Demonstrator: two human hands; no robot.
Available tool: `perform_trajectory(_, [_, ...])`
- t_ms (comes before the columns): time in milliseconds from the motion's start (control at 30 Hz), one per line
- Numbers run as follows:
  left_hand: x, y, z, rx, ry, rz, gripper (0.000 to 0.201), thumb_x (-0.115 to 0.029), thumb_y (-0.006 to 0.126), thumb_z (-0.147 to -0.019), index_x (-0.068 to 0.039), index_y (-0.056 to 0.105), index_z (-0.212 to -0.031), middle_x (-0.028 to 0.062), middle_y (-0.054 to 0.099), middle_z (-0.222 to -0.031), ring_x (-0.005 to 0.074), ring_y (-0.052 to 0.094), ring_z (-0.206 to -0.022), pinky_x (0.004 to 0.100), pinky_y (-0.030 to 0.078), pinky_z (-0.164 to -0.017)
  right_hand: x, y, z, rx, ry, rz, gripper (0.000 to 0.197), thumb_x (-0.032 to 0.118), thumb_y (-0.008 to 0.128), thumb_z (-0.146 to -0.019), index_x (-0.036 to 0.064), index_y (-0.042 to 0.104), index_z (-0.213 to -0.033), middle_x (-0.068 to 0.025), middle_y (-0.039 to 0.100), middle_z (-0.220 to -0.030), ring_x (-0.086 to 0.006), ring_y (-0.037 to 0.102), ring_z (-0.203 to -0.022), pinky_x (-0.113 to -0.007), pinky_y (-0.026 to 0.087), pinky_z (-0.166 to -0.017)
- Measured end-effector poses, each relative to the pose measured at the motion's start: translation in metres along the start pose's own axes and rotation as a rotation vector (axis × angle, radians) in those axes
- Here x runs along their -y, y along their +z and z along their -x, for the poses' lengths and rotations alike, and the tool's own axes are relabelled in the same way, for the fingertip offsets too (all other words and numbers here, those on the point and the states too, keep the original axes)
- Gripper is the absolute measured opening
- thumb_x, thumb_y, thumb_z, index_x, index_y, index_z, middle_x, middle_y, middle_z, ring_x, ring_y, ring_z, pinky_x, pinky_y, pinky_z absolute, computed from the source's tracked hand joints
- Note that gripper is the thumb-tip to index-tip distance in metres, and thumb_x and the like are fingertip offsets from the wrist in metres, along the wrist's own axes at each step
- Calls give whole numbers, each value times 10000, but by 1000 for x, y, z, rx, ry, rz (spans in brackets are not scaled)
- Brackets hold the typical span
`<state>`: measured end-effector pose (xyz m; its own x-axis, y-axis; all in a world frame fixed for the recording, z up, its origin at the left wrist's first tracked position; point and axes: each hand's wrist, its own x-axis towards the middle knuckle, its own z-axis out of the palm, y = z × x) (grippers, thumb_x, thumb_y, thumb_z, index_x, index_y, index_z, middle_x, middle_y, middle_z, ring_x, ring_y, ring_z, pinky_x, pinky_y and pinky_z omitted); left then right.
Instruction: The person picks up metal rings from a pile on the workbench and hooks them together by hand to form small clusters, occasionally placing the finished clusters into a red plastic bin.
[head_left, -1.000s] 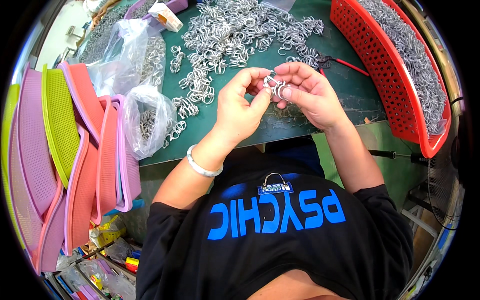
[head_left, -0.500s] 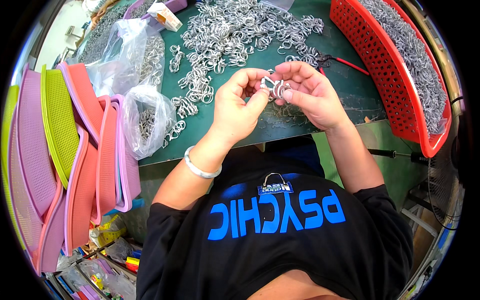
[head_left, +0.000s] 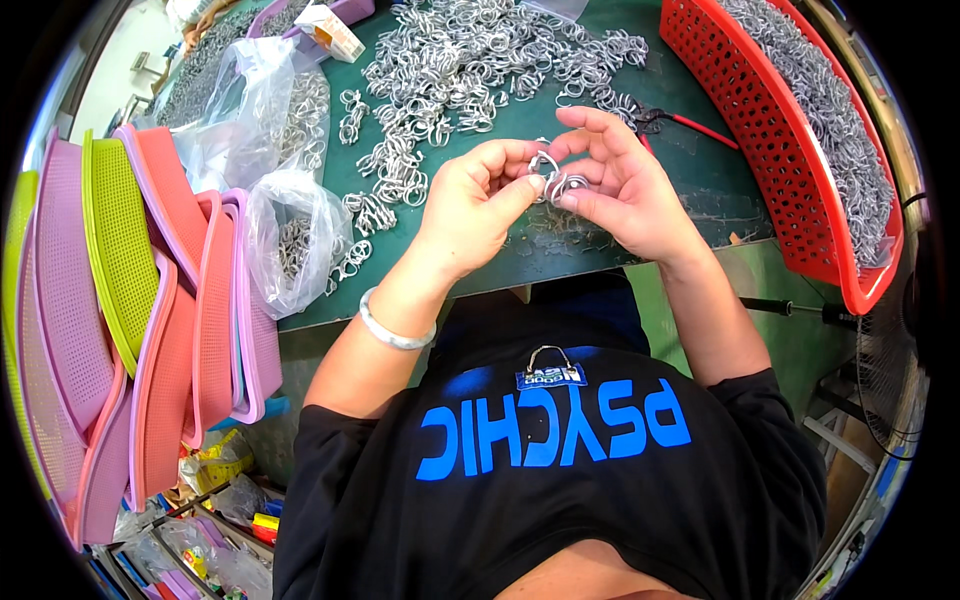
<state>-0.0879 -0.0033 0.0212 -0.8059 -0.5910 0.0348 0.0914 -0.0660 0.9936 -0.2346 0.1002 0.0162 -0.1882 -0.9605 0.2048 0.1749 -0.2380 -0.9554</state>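
Note:
Above the table's near edge, my left hand (head_left: 468,208) pinches a silver metal ring (head_left: 543,163) between thumb and fingertips. My right hand (head_left: 640,205) holds a few similar metal rings (head_left: 563,186) between its thumb and curled fingers, with the index finger raised. The rings in the two hands meet or overlap; I cannot tell whether they are linked. Beyond my hands lies a big pile of the same silver rings (head_left: 440,60), with small clusters (head_left: 393,172) trailing toward my left hand.
A red perforated basket (head_left: 735,130) full of rings stands at the right. Near it lies a tool with red handles (head_left: 703,131). Clear plastic bags (head_left: 300,240) with rings sit at the left, beside stacked coloured baskets (head_left: 110,250). A small carton (head_left: 332,34) is at the back of the green table (head_left: 690,185).
My left hand has shifted slightly left and turned its ring more upright. The right hand's index finger has lifted away, and its rings sit a little lower.

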Motion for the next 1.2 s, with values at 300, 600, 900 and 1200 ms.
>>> perform_trajectory(300, [0,0,-1,11,-95,-51,130,-26,570,-796,21,598,-914,17,608,-789,45,537,-683,186,442,-618,11,3,1,112,3,123,690,-146,522,-732,90,258,-1324,-109,400,-1106,-109,562,-838,-229,471,-708])
perform_trajectory(600, [3,0,-1,-21,-48,-118,58,-45,598,-774,6,602,-802,-9,583,-697,28,498,-611,183,410,-547,11,4,2,196,47,148,710,-143,535,-721,89,251,-1329,-127,419,-1109,-105,554,-829,-233,475,-720])
perform_trajectory(900, [-1,-4,1,-31,-155,-199,46,-32,568,-790,6,570,-816,13,572,-705,55,502,-600,180,406,-551,1,0,4,49,7,214,480,-113,592,-697,27,394,-1111,-73,504,-950,-94,545,-810,-234,464,-709])
perform_trajectory(1200, [-2,-4,0,-53,-134,-149,45,-39,594,-791,1,582,-810,16,586,-704,48,506,-594,179,405,-542,2,4,4,59,-38,262,416,-85,617,-700,14,430,-1059,-49,545,-855,-98,558,-768,-229,460,-702])
